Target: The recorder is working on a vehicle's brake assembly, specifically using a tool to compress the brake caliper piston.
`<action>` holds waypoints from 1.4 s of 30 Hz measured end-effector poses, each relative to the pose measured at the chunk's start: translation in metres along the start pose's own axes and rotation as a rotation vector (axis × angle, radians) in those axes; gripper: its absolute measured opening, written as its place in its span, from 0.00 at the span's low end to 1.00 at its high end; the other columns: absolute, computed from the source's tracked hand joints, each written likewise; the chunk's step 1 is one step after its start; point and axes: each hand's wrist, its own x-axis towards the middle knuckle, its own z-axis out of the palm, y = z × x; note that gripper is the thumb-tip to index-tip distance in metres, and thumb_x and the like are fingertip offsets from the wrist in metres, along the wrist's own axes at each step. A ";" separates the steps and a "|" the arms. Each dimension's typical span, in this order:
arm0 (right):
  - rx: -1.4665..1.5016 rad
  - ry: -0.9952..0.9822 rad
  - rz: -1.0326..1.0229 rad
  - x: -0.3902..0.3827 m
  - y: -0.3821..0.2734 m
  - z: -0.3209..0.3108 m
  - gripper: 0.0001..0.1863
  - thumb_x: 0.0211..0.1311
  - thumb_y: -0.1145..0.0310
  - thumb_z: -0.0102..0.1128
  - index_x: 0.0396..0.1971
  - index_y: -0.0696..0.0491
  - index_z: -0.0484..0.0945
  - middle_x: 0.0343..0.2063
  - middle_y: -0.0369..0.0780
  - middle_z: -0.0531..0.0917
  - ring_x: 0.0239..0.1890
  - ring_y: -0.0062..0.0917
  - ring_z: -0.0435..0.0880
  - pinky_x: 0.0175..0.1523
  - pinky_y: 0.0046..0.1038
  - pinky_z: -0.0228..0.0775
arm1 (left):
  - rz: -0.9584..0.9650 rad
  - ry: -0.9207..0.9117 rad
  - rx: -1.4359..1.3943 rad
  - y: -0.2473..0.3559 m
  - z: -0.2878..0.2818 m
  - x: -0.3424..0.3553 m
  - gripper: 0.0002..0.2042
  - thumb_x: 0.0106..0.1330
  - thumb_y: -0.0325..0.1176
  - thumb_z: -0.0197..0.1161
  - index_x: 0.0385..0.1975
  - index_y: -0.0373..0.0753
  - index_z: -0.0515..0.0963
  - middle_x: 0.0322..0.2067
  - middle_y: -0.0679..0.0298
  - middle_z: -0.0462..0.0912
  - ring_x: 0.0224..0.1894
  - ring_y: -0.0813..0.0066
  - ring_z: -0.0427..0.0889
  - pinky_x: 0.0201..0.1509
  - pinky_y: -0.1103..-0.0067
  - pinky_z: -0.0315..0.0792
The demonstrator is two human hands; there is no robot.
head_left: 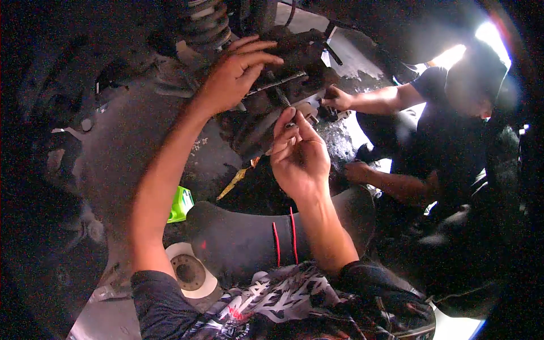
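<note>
Above stained floor [136,141]: pinching threaded rod [283,96] with right hand [302,156], below coil spring [205,25]; holding left hand [228,80] open, nearer spring.

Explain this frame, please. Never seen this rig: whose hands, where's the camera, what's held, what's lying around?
There's no robot: these are a person's bare hands. It is a single picture from a head-worn fisheye camera looking down, so straight edges bend near the rim.

The right hand has its thumb and fingertips closed at the lower end of a threaded rod; exactly what they pinch is partly hidden. The left hand is raised, fingers loosely spread, by dark metal parts below a coil spring. Whether it touches them is unclear.

Lower left, beside the left arm, are what looks like a brake disc and a green container. Another person is at right.
</note>
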 end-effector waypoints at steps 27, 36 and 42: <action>-0.410 0.028 -0.362 0.008 0.016 0.000 0.15 0.73 0.58 0.49 0.47 0.54 0.75 0.44 0.40 0.84 0.43 0.24 0.84 0.34 0.26 0.77 | -0.335 -0.024 0.228 0.071 0.005 -0.017 0.09 0.65 0.35 0.59 0.38 0.38 0.80 0.32 0.54 0.82 0.36 0.50 0.81 0.39 0.62 0.75; -0.962 0.202 -0.696 0.009 0.022 -0.001 0.12 0.68 0.63 0.60 0.43 0.55 0.74 0.32 0.38 0.83 0.29 0.20 0.82 0.26 0.21 0.73 | -0.295 0.114 0.058 0.073 0.002 -0.010 0.09 0.65 0.31 0.60 0.39 0.36 0.81 0.36 0.51 0.84 0.38 0.50 0.83 0.41 0.66 0.77; -1.139 0.207 -1.034 0.035 0.026 -0.033 0.19 0.65 0.62 0.63 0.48 0.59 0.73 0.34 0.38 0.82 0.30 0.18 0.81 0.27 0.19 0.76 | -0.307 0.049 0.137 0.072 0.009 -0.003 0.09 0.64 0.33 0.59 0.40 0.39 0.81 0.36 0.54 0.84 0.37 0.50 0.83 0.40 0.64 0.77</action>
